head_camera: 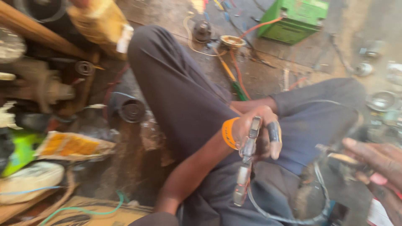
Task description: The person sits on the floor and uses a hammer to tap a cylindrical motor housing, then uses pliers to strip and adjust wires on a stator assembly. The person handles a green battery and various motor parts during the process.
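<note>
Cluttered workshop floor; left hand [256, 133] grips pliers [246, 167] hanging below it; right hand's [377, 165] grip unclear.

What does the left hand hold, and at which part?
The left hand holds pliers near the upper end; the exact part is blurred.

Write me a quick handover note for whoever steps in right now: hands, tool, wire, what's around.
Left hand: over the lap, closed on a metal plier-like tool that hangs down; orange wristband, dark wrap on one finger.
Right hand: at the frame's right edge, blurred, fingers closed around a small part I cannot make out.
Grey wire: loops from below the tool toward the right hand.
Around: green box on the floor ahead, loose cables, round metal parts at left.
Done or left: the pictures are too blurred to tell; no cut or joint is visible.
</note>
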